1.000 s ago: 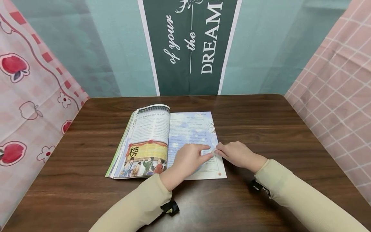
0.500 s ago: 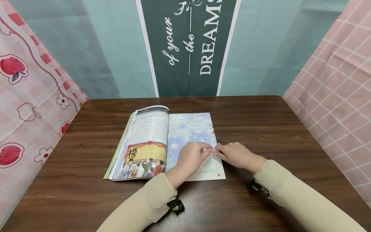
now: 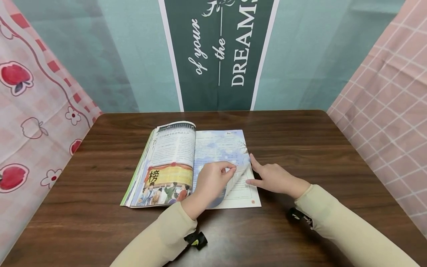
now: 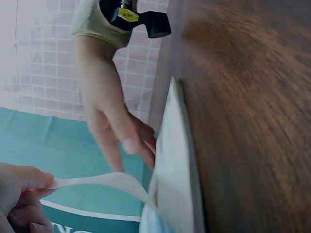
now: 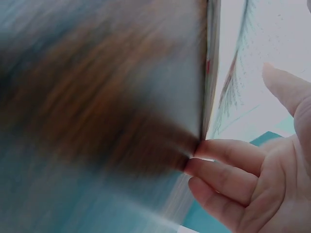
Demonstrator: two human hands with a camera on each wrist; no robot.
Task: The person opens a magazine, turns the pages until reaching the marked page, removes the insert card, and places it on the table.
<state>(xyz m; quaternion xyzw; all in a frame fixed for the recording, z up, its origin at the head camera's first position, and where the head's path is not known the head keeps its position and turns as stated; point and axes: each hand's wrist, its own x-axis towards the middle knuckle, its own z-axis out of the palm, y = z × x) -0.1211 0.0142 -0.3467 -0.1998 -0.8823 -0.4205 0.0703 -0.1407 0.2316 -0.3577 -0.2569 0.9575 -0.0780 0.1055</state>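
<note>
An open magazine [image 3: 173, 148] lies on the table, a picture of people beneath a yellow banner on its left page. My left hand [image 3: 213, 180] pinches the edge of the blue right-hand page [image 3: 217, 148] between thumb and forefinger. That page [image 4: 109, 180] curves upward off the one below, as the left wrist view shows. At the magazine's right edge is my right hand [image 3: 275, 178], its fingers spread and its thumb apart from the forefinger. In the right wrist view the right hand's fingertips [image 5: 201, 148] touch the edge of the page stack.
The dark wooden table [image 3: 300, 141] extends on every side of the magazine. A teal cloth [image 3: 133, 55] with lettering hangs behind it. Patterned pink cloths hang at the left [image 3: 43, 129] and right [image 3: 383, 92]. Each wrist wears a black strap device [image 3: 197, 240].
My left hand has closed on the page's edge and drawn it leftward, bending it up. My right hand's fingers have spread and let go of the page corner.
</note>
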